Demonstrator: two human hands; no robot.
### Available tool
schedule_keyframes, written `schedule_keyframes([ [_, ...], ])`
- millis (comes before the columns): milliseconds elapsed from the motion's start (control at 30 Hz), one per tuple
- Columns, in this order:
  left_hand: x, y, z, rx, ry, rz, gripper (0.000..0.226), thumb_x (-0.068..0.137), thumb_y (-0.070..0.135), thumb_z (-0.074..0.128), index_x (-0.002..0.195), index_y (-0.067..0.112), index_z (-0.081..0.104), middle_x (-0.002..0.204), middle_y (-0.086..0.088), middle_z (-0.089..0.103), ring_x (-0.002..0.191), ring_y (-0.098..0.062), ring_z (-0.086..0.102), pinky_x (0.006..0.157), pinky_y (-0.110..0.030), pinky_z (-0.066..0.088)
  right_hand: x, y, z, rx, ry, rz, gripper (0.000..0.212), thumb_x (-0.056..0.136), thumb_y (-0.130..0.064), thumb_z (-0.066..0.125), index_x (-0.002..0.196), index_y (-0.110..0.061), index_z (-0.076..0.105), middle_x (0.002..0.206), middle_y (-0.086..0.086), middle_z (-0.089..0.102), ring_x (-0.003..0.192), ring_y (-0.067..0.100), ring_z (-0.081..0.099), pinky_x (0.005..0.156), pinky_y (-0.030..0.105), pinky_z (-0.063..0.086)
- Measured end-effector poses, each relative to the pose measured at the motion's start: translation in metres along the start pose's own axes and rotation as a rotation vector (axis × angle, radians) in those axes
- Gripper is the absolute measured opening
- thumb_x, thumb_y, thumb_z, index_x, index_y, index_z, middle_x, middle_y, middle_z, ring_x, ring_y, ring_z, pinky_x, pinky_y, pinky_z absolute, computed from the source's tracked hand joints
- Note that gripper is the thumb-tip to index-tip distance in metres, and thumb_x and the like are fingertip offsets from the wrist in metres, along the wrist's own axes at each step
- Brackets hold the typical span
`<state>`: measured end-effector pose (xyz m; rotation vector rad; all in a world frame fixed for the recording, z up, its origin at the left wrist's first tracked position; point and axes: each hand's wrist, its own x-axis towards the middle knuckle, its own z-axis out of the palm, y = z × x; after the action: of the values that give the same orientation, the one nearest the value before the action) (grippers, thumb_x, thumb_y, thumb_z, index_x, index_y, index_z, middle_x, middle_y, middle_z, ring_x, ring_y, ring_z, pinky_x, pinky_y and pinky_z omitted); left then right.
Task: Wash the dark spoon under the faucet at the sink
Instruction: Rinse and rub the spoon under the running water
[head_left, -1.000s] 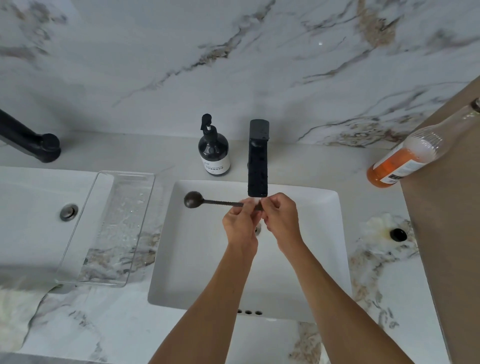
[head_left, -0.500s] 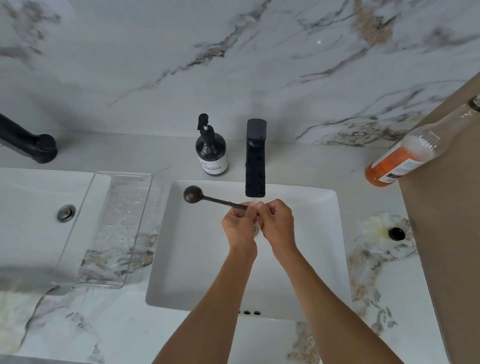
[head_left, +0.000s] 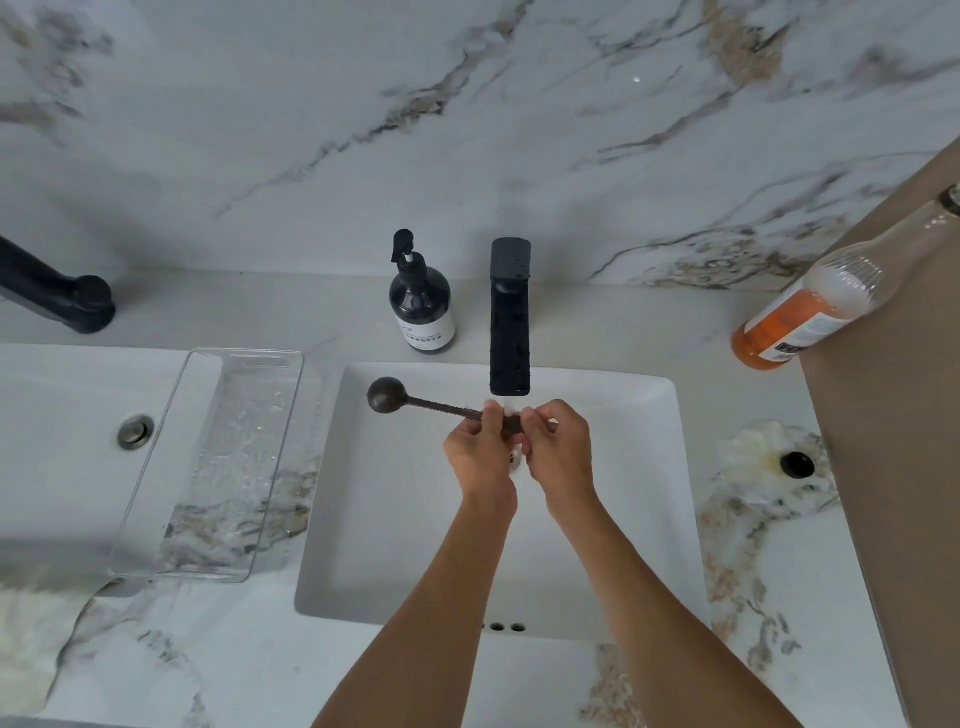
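Observation:
The dark spoon (head_left: 415, 402) lies level over the white sink (head_left: 389, 519), its round bowl pointing left and its ribbed handle running right into my hands. My left hand (head_left: 480, 447) grips the handle near its middle. My right hand (head_left: 558, 447) pinches the handle's end, right under the spout of the black faucet (head_left: 510, 322). A short white stream of water falls from the spout onto the handle between my two hands. The handle's end is hidden by my fingers.
A dark soap pump bottle (head_left: 421, 306) stands left of the faucet. A clear wet tray (head_left: 213, 462) lies on the counter between this sink and a second sink (head_left: 62, 441) with a black faucet (head_left: 57, 296). An orange-filled bottle (head_left: 821, 306) and a black cap (head_left: 797, 464) are at the right.
Both hands and the spoon have shifted slightly down and toward me under the spout; the spoon now tilts a little, bowl end higher. Both hands still hold the handle.

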<state>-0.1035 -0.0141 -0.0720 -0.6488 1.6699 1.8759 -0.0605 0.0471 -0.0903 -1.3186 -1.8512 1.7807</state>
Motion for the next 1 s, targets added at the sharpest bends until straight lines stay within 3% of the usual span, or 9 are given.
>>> schedule_keyframes([
  [167, 0.002, 0.008, 0.004, -0.074, -0.090, -0.027, 0.040, 0.104, 0.022, 0.052, 0.073, 0.001, 0.068, 0.065, -0.009, 0.074, 0.057, -0.019, 0.064, 0.063, -0.030, 0.052, 0.005, -0.009, -0.014, -0.031, 0.002, -0.059, 0.020, 0.097, -0.014, 0.055, 0.080, -0.004, 0.056, 0.070, 0.018, 0.065, 0.055, 0.016, 0.056, 0.055, 0.031, 0.045],
  [300, 0.004, 0.015, 0.006, -0.067, -0.048, -0.027, 0.013, 0.092, 0.005, 0.069, 0.080, 0.000, 0.067, 0.074, -0.009, 0.069, 0.067, -0.017, 0.068, 0.067, -0.024, 0.057, 0.004, -0.010, -0.022, -0.009, 0.002, -0.056, 0.019, 0.097, -0.013, 0.055, 0.081, -0.004, 0.055, 0.061, 0.012, 0.062, 0.048, 0.013, 0.052, 0.051, 0.028, 0.042],
  [400, 0.005, 0.020, 0.002, -0.104, -0.004, -0.007, 0.010, 0.085, -0.004, 0.074, 0.081, 0.000, 0.066, 0.075, -0.007, 0.069, 0.064, -0.014, 0.071, 0.072, -0.023, 0.060, 0.004, -0.011, -0.035, -0.005, -0.028, -0.055, 0.020, 0.098, -0.012, 0.055, 0.078, -0.006, 0.055, 0.059, 0.012, 0.062, 0.049, 0.017, 0.051, 0.049, 0.028, 0.041],
  [600, -0.002, 0.012, 0.002, -0.221, 0.026, -0.051, 0.014, 0.089, 0.005, 0.073, 0.078, 0.001, 0.066, 0.080, -0.009, 0.076, 0.072, -0.019, 0.077, 0.084, -0.031, 0.061, 0.003, -0.007, -0.049, 0.006, 0.013, -0.056, 0.022, 0.097, -0.010, 0.055, 0.076, -0.007, 0.056, 0.060, 0.013, 0.062, 0.052, 0.018, 0.053, 0.050, 0.029, 0.040],
  [733, -0.012, 0.007, 0.003, -0.192, -0.048, -0.077, 0.012, 0.090, 0.009, 0.073, 0.080, 0.005, 0.067, 0.085, -0.014, 0.076, 0.085, -0.024, 0.076, 0.084, -0.031, 0.061, 0.000, -0.003, -0.051, -0.013, -0.002, -0.049, 0.020, 0.096, -0.009, 0.056, 0.076, -0.006, 0.058, 0.057, 0.010, 0.061, 0.052, 0.021, 0.052, 0.050, 0.031, 0.040],
  [900, -0.001, 0.017, -0.010, -0.279, -0.094, -0.076, 0.011, 0.098, 0.013, 0.063, 0.094, 0.004, 0.067, 0.090, -0.014, 0.073, 0.080, -0.017, 0.076, 0.075, -0.023, 0.060, 0.004, -0.003, -0.076, 0.041, -0.005, -0.023, 0.019, 0.095, -0.007, 0.058, 0.077, -0.001, 0.059, 0.055, 0.010, 0.059, 0.052, 0.021, 0.047, 0.048, 0.026, 0.036],
  [1000, -0.009, 0.010, -0.003, -0.268, -0.094, -0.085, 0.025, 0.101, 0.019, 0.058, 0.082, 0.007, 0.067, 0.081, -0.008, 0.076, 0.075, -0.013, 0.074, 0.066, -0.019, 0.055, 0.001, -0.001, -0.063, 0.026, 0.009, -0.015, 0.019, 0.095, -0.009, 0.058, 0.076, -0.005, 0.060, 0.056, 0.011, 0.060, 0.050, 0.019, 0.049, 0.047, 0.026, 0.036],
])
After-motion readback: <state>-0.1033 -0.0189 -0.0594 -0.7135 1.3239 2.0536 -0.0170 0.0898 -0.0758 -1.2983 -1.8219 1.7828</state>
